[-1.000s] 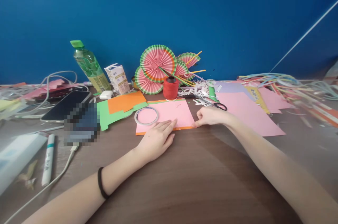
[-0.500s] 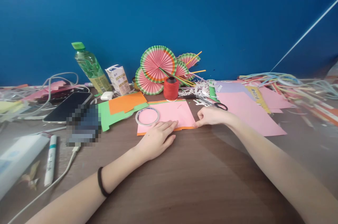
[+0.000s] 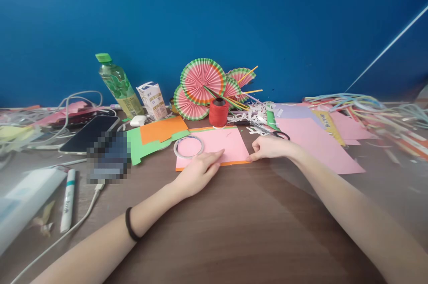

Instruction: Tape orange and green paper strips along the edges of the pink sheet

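Observation:
A pink sheet of paper (image 3: 219,143) with orange strips along its near and far edges lies on the desk in front of me. My left hand (image 3: 198,173) rests flat on its near edge, fingers stretched out. At the near right corner, my right hand (image 3: 269,148) has its fingers curled and its thumb on the paper's edge. A roll of tape (image 3: 203,147) lies on the left part of the sheet, touching or close to my left hand. Scissors (image 3: 281,135) with dark handles lie just behind my right hand.
Behind the sheet stand a red thread spool (image 3: 218,113) and pleated paper fans (image 3: 203,81) against the blue wall. Green paper (image 3: 135,146), a box (image 3: 153,101) and a bottle (image 3: 120,90) are left; a larger pink sheet (image 3: 314,143) is right. White paper shreds (image 3: 256,112) lie behind.
My left hand's fingers have drawn closer together and lifted slightly at the knuckles. My right hand keeps its place at the corner. The whole view has shifted a little.

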The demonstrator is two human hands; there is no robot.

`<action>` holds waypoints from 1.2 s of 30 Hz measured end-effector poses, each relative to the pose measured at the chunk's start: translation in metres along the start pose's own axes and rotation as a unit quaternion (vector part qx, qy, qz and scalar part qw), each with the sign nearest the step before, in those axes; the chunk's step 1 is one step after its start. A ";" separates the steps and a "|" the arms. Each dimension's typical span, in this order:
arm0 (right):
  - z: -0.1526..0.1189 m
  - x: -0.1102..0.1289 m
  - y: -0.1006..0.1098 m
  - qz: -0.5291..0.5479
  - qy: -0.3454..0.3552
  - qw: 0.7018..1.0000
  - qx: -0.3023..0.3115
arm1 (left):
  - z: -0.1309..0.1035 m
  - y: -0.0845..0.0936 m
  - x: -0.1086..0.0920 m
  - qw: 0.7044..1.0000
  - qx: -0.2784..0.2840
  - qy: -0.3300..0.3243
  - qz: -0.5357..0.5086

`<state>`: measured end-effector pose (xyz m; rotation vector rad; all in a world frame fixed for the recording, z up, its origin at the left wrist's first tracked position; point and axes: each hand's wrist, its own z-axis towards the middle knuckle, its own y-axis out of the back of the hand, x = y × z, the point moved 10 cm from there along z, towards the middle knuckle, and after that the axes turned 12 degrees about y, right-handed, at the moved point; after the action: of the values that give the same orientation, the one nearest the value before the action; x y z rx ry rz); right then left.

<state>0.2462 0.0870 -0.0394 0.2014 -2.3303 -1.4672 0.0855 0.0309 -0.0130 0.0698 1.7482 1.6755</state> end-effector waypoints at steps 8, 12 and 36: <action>0.000 0.002 0.001 0.003 0.014 1.000 0.002 | 0.006 0.043 0.028 0.963 -0.153 0.094 0.202; 0.001 0.000 0.000 0.008 0.021 1.000 0.003 | 0.009 0.038 0.030 0.957 -0.106 0.075 0.260; -0.006 0.040 0.042 0.205 0.187 0.933 -0.228 | 0.008 0.061 0.006 0.987 -0.128 -0.056 0.079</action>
<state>0.2154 0.0876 0.0097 -0.1198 -1.5647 -1.5384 0.0594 0.0500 0.0398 0.1848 1.4649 1.9589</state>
